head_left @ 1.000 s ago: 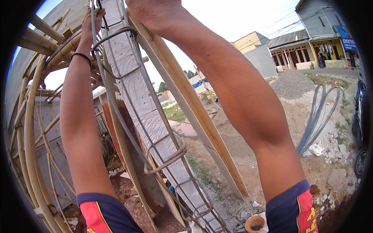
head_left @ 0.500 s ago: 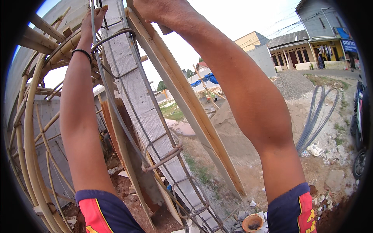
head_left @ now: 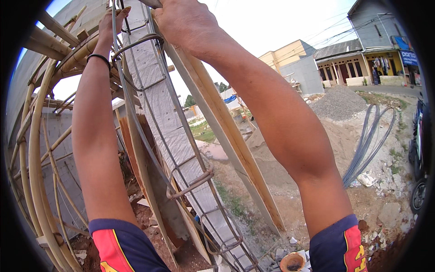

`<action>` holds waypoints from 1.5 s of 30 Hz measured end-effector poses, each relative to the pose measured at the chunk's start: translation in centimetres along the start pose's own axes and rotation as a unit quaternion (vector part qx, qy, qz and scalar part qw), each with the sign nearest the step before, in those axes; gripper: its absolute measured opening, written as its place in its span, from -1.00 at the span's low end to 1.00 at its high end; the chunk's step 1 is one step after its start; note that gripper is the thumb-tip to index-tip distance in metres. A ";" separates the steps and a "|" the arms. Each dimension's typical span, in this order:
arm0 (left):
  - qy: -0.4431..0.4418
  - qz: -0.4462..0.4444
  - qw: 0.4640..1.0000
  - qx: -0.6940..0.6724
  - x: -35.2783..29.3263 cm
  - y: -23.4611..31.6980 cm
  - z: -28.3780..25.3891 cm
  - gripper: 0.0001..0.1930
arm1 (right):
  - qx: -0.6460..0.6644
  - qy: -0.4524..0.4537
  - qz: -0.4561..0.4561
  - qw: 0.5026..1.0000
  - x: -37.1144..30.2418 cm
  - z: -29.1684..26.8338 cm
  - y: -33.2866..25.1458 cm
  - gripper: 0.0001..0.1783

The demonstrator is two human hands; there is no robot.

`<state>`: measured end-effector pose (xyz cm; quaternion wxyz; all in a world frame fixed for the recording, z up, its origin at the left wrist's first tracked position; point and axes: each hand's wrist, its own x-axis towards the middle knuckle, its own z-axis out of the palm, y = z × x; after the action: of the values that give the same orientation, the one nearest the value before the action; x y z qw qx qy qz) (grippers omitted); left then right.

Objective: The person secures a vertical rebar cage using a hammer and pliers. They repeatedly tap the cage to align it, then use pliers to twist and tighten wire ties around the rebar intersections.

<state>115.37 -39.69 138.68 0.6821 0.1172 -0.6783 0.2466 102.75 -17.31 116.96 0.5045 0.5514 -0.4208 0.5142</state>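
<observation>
Both my arms reach up to a tall cage of steel reinforcing bars, tied with bent stirrups, standing against a pale grey concrete-like column face. At the top left my left hand is closed round the upright bars, its thumb showing beside them. My right hand is in a fist at the top, right of the cage. A greyish, rounded end of something sticks out of it to the left; the upper edge cuts it off, so its kind is unclear.
A long wooden plank leans right of the cage; formwork boards stand left of it. Bamboo scaffolding fills the left side. An orange bowl lies below. Coiled wire, gravel and a motorbike are at the right.
My right hand has come down and slightly left toward the cage, bringing the greyish end into view. My left hand stays on the bars. The view has shifted slightly.
</observation>
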 end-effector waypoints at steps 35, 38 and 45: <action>0.024 0.017 1.000 0.003 0.3 -0.6 0.4 -0.39 | -0.014 0.061 0.023 0.998 -0.2 -0.3 -1.7 -0.61; 0.011 0.007 1.000 -0.006 0.3 -0.6 0.5 -0.39 | -0.026 0.035 0.043 0.998 -0.1 0.2 -1.2 -0.63; -0.018 -0.021 0.998 -0.064 -0.1 -0.9 0.6 -0.45 | -0.013 0.070 0.032 0.997 -0.5 0.3 -1.6 -0.58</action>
<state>115.26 -40.78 138.79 0.6810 0.0915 -0.7022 0.1864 104.31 -17.42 116.30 0.5233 0.4936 -0.4086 0.5618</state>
